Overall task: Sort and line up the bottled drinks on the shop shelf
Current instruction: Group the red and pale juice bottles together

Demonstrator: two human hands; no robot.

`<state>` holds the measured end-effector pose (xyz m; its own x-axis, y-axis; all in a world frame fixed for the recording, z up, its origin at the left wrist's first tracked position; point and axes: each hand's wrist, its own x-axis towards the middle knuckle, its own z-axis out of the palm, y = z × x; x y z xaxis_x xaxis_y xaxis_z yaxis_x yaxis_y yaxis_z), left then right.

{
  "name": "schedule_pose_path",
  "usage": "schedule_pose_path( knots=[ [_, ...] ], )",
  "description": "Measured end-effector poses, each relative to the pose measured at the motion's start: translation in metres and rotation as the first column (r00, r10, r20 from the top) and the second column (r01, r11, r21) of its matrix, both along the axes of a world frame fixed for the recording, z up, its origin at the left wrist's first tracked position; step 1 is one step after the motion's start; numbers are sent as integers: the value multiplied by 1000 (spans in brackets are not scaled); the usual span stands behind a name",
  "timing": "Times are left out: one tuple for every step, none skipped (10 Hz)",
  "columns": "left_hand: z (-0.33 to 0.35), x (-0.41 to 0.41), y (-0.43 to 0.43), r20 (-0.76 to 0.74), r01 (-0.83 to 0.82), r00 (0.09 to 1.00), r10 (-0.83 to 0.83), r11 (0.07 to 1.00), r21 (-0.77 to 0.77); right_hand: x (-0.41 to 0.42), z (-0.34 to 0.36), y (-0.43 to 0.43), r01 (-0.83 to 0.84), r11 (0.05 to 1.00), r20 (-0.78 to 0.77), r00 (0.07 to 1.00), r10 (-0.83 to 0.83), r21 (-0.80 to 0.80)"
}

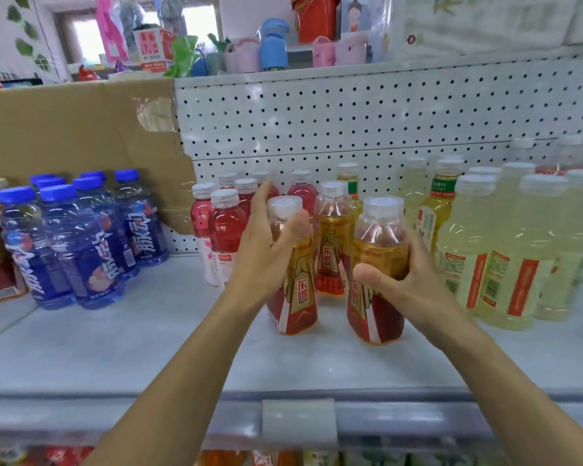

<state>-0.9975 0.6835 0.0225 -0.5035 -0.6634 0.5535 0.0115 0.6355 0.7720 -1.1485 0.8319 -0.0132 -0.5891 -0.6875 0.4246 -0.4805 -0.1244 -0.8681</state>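
Cardboard box behind the leftmost bottles — pegboard further right.

A brown cardboard box with torn tape fills the left of the frame, just beside a white perforated panel. Along the top stand a red-and-white carton, a blue container, pink baskets and a red bucket, with green leaves hanging at the upper left. A blank label holder sits at the lower centre.

White pegboard back panel, cardboard sheet, bright window behind
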Motion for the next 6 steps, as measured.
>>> schedule_pose_path(
  knots=[
    [-31,6,14,27,36,999,-40,991,128,7,-13,2,7,1000,-68,998,-7,0],
    [-47,6,12,41,28,999,-35,988,150,10,-14,-1,-12,1000,-70,997,11,-8],
    [-47,5,12,6,63,998,-65,989,135,13,-12,-6,-30,999,-66,997,27,-40],
    [-45,14,22,-40,73,997,-68,985,156,20,-10,-7,-70,993,0,998,71,-98],
    [-44,32,32,-86,44,996,-29,984,173,33,-10,-6,-125,984,42,990,131,-127],
    [-41,50,38,-158,37,987,-2,974,223,52,-6,-8,-158,976,39,986,165,-147]
  ],
)
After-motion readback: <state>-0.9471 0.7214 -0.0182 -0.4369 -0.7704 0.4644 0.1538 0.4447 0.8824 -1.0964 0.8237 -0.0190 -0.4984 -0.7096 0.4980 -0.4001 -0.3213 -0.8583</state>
